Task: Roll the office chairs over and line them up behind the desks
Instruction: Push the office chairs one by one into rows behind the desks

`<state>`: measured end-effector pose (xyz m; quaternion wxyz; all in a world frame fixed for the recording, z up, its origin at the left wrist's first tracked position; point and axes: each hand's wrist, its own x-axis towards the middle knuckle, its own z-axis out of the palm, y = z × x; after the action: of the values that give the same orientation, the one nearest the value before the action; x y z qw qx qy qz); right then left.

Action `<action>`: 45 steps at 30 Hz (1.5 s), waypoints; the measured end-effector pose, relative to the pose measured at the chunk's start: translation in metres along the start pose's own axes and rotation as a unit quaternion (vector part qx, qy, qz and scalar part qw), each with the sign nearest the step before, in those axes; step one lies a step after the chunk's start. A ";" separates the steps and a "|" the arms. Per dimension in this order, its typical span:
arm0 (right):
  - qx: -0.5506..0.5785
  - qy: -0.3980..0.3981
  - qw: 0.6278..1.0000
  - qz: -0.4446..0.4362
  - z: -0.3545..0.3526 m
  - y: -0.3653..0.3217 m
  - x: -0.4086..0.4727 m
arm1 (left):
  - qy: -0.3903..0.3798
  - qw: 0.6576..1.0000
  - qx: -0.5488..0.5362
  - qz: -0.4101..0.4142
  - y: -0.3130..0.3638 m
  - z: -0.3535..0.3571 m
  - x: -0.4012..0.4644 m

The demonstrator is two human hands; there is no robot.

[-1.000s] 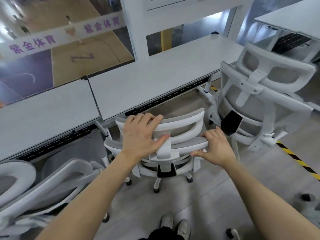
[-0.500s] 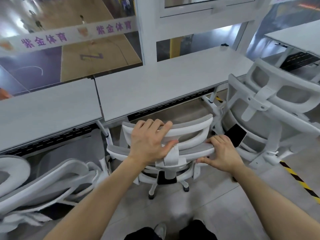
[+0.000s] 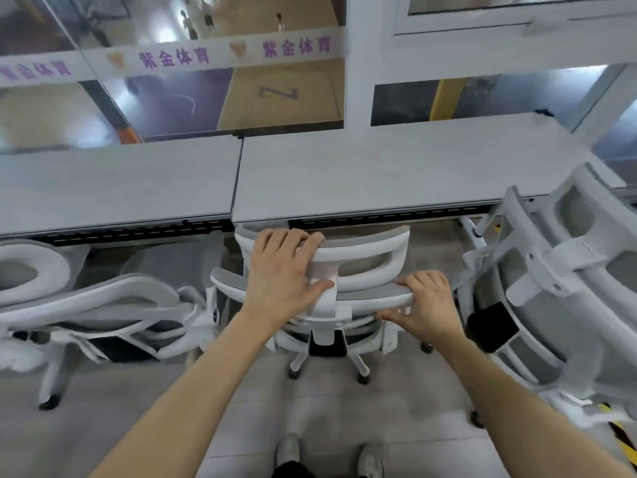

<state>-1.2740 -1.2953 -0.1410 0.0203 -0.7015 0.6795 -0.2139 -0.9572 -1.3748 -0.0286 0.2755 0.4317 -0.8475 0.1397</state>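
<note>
A white office chair (image 3: 370, 257) with grey mesh stands right in front of me, its headrest close under the front edge of the right desk (image 3: 396, 167). My left hand (image 3: 284, 270) grips the headrest from above, fingers curled over its top, thumb on the centre post. My right hand (image 3: 425, 305) holds the right end of the backrest's top bar, fingers over it and thumb below. A second desk (image 3: 113, 181) joins on the left.
Another white chair (image 3: 96, 305) sits to the left behind the left desk. A third chair (image 3: 558, 270) stands close on the right, turned at an angle. Yellow-black floor tape (image 3: 624, 439) runs at lower right. A glass wall (image 3: 206, 81) rises behind the desks. My feet show at the bottom.
The chair has rolled forward toward the desk with both hands on it, and I have stepped closer. The view has turned to face the desks squarely. Neither grip has changed.
</note>
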 end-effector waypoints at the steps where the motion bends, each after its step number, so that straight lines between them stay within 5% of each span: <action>1: 0.006 0.005 1.000 -0.004 0.001 0.003 0.002 | -0.003 1.000 0.004 -0.005 0.001 0.001 0.002; 8: 0.045 0.056 0.997 -0.031 0.010 0.014 0.013 | 0.018 1.000 0.003 -0.017 0.001 0.012 0.010; 45: 0.032 0.027 0.999 -0.032 0.005 0.042 0.034 | 0.024 0.998 -0.006 -0.052 0.022 0.025 0.028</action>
<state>-1.3126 -1.3323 -0.1498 0.0179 -0.7161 0.6496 -0.2547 -0.9971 -1.3918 -0.0325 0.3050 0.4700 -0.8180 0.1304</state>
